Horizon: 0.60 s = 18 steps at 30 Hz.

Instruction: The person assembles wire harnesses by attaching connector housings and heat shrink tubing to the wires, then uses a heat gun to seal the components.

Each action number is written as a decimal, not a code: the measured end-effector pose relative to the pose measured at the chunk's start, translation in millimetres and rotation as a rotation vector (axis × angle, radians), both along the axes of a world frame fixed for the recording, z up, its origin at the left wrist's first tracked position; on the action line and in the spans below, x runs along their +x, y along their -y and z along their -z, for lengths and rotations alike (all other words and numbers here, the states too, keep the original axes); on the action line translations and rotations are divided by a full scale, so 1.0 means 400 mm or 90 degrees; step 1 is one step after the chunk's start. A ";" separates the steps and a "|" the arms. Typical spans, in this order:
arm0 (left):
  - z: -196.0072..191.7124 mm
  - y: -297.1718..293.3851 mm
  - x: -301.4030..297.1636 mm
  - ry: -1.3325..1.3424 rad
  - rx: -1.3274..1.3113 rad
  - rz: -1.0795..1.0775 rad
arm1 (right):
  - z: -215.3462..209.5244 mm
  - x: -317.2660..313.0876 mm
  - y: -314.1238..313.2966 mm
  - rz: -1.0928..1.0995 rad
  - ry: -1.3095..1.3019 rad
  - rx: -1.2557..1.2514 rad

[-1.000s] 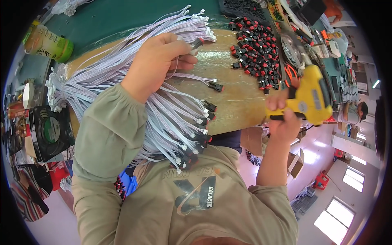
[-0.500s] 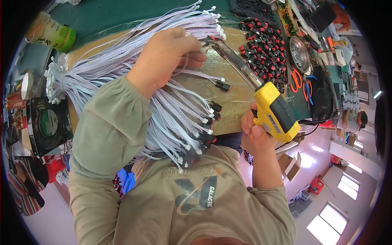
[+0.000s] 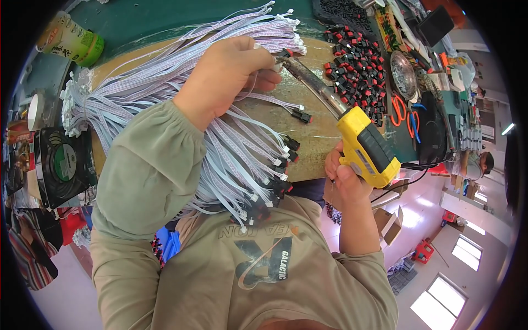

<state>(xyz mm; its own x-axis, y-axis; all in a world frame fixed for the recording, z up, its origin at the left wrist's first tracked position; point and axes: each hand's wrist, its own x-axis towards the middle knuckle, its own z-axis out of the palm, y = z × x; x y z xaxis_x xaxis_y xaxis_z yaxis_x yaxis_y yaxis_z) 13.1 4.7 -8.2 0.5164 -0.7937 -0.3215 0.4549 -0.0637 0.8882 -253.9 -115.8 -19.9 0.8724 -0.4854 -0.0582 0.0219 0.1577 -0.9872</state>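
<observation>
Left hand (image 3: 236,69) pinches a black-and-red connector (image 3: 285,53) near the brown board's (image 3: 313,154) far edge; right hand (image 3: 349,176) grips a yellow soldering gun (image 3: 366,146); a slip could burn the left.

Bare left hand (image 3: 228,74) held forward, bare right hand (image 3: 350,184) held nearer the body

The left arm is bent at the elbow and covered by a loose grey-green cloth sleeve (image 3: 151,165), gathered at the wrist. The back of the left hand is turned upward; thumb and forefinger are pinched together, the other fingers curled beneath. The bare right forearm (image 3: 358,228) is extended forward, its olive-beige cloth sleeve (image 3: 360,275) ended near the elbow. Right fingers and thumb are closed in a grip.
</observation>
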 end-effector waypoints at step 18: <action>0.007 0.008 0.003 -0.002 -0.014 0.001 | -0.007 -0.004 0.001 0.037 -0.009 0.013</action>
<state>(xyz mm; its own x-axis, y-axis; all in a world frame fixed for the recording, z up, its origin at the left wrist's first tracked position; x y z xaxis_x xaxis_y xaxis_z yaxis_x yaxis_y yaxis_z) 14.2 1.4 -10.9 0.5136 -0.8018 -0.3054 0.4579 -0.0449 0.8879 -255.3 -116.0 -17.0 0.8417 -0.5338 -0.0814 0.0173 0.1774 -0.9840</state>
